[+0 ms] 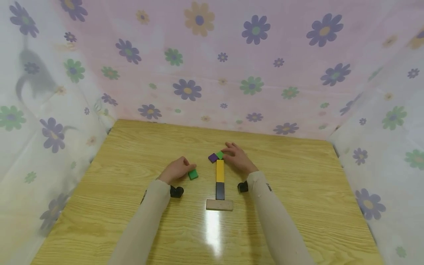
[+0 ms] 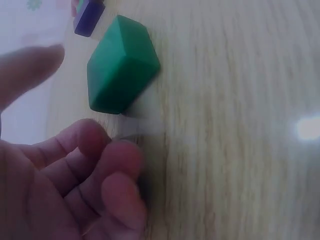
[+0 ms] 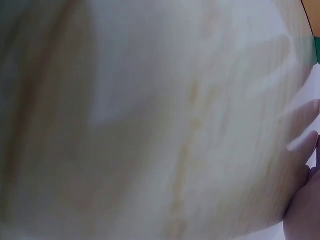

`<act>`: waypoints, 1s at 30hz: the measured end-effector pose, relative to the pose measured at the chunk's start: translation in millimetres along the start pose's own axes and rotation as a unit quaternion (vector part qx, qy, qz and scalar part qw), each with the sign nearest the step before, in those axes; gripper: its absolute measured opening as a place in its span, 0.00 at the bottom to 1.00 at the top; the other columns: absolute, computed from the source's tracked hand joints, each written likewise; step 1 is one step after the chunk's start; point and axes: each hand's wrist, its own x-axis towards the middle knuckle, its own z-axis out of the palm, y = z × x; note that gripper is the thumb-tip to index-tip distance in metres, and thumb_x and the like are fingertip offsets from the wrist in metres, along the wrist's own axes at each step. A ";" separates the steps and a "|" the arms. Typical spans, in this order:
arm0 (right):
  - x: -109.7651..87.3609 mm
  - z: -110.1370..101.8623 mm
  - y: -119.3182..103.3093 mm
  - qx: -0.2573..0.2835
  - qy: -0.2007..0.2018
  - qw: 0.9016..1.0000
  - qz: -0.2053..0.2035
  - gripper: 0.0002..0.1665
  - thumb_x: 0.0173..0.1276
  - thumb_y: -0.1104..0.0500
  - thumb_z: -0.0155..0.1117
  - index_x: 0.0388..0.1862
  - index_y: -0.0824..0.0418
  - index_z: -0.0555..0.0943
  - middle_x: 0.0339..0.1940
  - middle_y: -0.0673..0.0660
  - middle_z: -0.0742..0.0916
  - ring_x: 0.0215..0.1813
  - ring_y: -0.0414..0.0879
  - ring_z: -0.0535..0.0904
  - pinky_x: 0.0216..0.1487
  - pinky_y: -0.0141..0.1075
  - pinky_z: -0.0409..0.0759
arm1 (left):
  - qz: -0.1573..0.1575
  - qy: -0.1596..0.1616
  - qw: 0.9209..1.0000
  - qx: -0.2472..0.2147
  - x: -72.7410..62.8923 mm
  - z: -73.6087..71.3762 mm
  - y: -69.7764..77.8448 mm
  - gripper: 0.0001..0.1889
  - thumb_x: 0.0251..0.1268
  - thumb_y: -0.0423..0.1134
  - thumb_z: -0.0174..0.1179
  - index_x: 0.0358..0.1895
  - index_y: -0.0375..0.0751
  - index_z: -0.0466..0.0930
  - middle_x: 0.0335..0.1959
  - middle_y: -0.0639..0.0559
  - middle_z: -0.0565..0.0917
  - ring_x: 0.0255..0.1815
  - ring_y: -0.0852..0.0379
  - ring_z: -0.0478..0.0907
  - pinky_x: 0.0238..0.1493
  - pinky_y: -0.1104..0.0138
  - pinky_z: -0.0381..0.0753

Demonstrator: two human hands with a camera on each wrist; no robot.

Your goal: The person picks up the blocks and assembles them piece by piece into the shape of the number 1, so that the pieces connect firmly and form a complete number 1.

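Near the middle of the table, my left hand [image 1: 176,169] is beside a dark green block [image 1: 193,174], its fingertips close to the block's far side. In the left wrist view, a gap shows between the loosely bent fingers and the green block [image 2: 122,67]. My right hand [image 1: 239,158] has its extended fingers at the right side of a light green block [image 1: 220,155]. A purple block [image 1: 213,158] lies against that one's left. Below them, a yellow block [image 1: 220,170] and a dark grey block [image 1: 220,191] form a line down to a crosswise tan wooden block [image 1: 219,205].
The blocks lie on a wood-grain table [image 1: 298,206]. A flower-patterned curtain [image 1: 225,70] hangs behind the table and along both sides. Black wrist cameras, the left one [image 1: 177,191] and the right one [image 1: 243,187], sit below the hands.
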 end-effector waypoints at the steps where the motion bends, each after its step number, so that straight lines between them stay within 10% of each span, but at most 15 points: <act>1: 0.2 0.0 0.8 -0.001 -0.001 1.000 0.000 0.22 0.67 0.47 0.51 0.58 0.52 0.72 0.70 0.48 0.57 0.71 0.43 0.39 0.64 0.53 0.41 | -0.002 -0.003 1.000 0.002 -0.2 1.3 0.0 0.26 0.58 0.61 0.50 0.45 0.40 0.67 0.31 0.48 0.74 0.30 0.53 0.70 0.32 0.64 0.66; 30: 3.1 3.1 3.8 0.019 0.009 1.000 -0.005 0.21 0.66 0.49 0.53 0.56 0.53 0.73 0.70 0.49 0.58 0.71 0.45 0.39 0.64 0.53 0.39 | 0.054 -0.057 0.997 -0.011 -8.7 15.8 -2.4 0.22 0.53 0.49 0.62 0.46 0.42 0.66 0.35 0.51 0.74 0.34 0.55 0.70 0.36 0.64 0.68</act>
